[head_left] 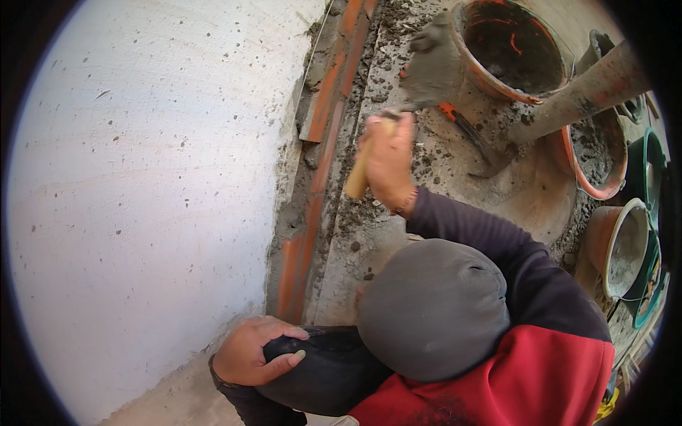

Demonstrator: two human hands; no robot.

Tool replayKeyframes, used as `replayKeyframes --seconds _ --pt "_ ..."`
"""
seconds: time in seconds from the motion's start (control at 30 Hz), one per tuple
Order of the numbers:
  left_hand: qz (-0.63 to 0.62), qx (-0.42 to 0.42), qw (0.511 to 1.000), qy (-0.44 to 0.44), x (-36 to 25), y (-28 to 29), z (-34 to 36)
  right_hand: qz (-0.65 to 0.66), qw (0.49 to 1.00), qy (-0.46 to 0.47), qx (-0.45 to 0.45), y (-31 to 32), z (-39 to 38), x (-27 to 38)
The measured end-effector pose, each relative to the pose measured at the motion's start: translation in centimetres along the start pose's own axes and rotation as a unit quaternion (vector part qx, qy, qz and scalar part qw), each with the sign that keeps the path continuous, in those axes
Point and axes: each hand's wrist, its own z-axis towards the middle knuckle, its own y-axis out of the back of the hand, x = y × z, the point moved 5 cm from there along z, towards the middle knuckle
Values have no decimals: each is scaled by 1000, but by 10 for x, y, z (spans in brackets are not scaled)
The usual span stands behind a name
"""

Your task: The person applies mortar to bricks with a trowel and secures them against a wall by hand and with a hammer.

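1. Own hands: lying outside the view, so I cannot tell the state of either grip.
2. A person in a grey cap (433,312) and a red-and-dark top (554,362) is crouching beside a white wall (156,192).
3. That person's right hand (393,156) is gripping a trowel (428,82), fingers closing around its pale handle; hand and blade are blurring.
4. Trowel position: the blade is pointing away from the wall, showing just beside the rim of a large mortar-stained bucket (490,82).
5. The left hand (249,351) is resting, fingers curving, over a black-clad knee (327,376).
6. A row of red bricks (291,273) is running along the wall's foot, mortar showing around it.
7. An orange-and-black-handled tool (469,131) is lying near the trowel.
8. Farther right, a grey pole (597,89) is slanting past an orange bucket (572,174) holding mortar; a cream-rimmed bucket (600,238) is tilting nearby.
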Motion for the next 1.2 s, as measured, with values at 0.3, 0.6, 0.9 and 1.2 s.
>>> replayKeyframes --seconds 0.3,0.6,0.9,1.2 --pt "-5 -8 1000 13 3 -1 -4 -1 960 -260 107 -26 -2 0" --pt "-9 -13 1000 13 0 0 3 -129 933 -315 121 -9 5 -53" --pt "-6 -11 1000 16 4 -1 0 -235 944 -157 172 -26 1 -50" --pt "-11 -25 1000 0 10 -1 -1 -230 946 -169 157 -19 19 -36"
